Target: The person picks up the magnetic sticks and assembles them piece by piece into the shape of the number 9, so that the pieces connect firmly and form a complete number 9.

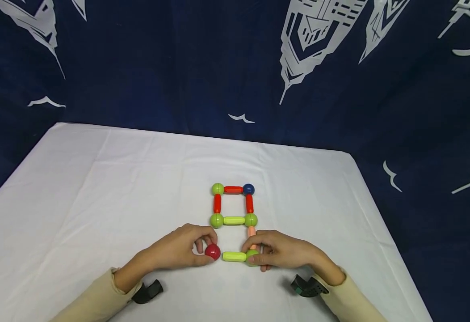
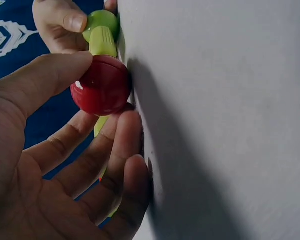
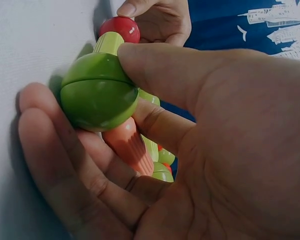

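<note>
My left hand [image 1: 180, 249] pinches a glossy red ball [image 1: 212, 252] between thumb and fingers, low over the white cloth. Just right of that ball lies a lime-green ribbed rod [image 1: 234, 256]; the head view shows a narrow gap between the two. The rod's other end meets a green ball [image 3: 97, 92], which my right hand [image 1: 283, 250] grips with its thumb and fingers. From this green ball a peach rod [image 1: 251, 231], partly covered by the right fingers, runs up to another green ball [image 1: 251, 219] at the lower right corner of a square.
The square has red rods [image 1: 233, 190] on three sides, a lime rod [image 1: 233, 220] below, and a blue ball [image 1: 249, 189] at its upper right corner. White cloth [image 1: 138, 179] covers the table. A dark blue printed curtain [image 1: 158, 67] hangs behind.
</note>
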{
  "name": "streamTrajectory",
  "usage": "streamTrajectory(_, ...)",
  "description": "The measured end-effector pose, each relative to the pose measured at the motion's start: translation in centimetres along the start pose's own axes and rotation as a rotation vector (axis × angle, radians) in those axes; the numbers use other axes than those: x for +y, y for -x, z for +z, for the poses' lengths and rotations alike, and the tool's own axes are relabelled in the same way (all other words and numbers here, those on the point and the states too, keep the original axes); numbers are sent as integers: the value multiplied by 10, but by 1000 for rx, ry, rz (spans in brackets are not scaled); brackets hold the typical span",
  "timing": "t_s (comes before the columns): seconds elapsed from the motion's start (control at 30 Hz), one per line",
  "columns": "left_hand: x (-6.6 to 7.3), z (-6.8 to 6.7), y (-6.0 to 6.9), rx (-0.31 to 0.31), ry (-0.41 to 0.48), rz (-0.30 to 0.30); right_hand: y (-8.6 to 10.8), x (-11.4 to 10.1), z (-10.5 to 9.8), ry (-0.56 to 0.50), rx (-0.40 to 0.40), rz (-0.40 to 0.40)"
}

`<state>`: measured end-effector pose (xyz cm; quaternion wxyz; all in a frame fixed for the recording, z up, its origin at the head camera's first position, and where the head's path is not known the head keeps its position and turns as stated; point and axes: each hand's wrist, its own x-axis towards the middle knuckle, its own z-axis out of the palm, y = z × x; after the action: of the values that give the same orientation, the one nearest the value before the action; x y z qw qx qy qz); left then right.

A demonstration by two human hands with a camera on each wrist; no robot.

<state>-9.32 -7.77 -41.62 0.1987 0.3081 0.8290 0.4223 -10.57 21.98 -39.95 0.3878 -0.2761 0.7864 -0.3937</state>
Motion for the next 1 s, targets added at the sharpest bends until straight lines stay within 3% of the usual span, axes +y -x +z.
streamTrajectory(0.23, 2, 3, -1, 15, -36, -7, -1, 2, -1, 32, 16, -21)
streamTrajectory(0.5, -5, -11, -10, 95, -73, -10, -7, 3, -2, 42, 48, -31)
streamTrajectory(0.67, -12, -18, -16, 124, -79, -18, -12, 3, -7, 75, 108, -33)
streamTrajectory(0.83, -14, -20, -21, 146, -88, -11, -16, 4, -12, 124, 166, -42)
streamTrajectory(1.0, -15, -20, -23, 155, -89, -25, -18, 3, -14, 134, 162, -34)
